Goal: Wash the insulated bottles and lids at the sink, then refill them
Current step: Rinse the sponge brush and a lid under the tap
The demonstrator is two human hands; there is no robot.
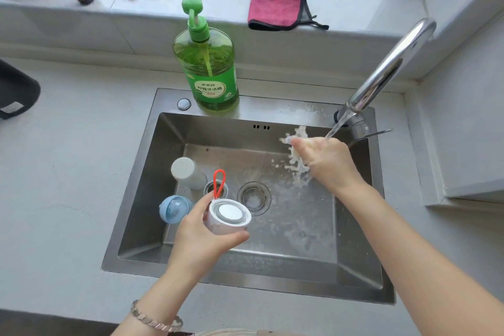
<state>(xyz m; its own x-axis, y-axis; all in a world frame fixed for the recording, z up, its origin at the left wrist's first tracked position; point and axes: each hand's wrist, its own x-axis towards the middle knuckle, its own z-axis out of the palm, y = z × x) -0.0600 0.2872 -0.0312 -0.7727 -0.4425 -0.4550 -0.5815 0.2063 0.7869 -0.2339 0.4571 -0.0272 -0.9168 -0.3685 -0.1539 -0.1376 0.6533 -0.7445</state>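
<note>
head view, clock positions read on the sink
left hand [201, 240]: curled round the white lid [229, 215], thumb on one side, fingers on the other; held over the sink [131, 199] floor at 7 o'clock, lid's open side facing me
right hand [324, 161]: fingers out straight, holding nothing, under the faucet [390, 68] stream at 2 o'clock; water sprays off it
hands: well apart
white bottle [188, 173]: lying tilted in the sink at 9 o'clock; cannot tell which end faces me
blue lid [174, 209]: in the sink at 8 o'clock, just beside my left hand
lid handling: light, stiff plastic I judge, slick when wet; take it by the side wall or hook the red loop [219, 183]
bottle handling: likely heavier, smooth, hard; wrap the body mid-length
soap bottle [210, 73]: on the rim at 12 o'clock
</note>
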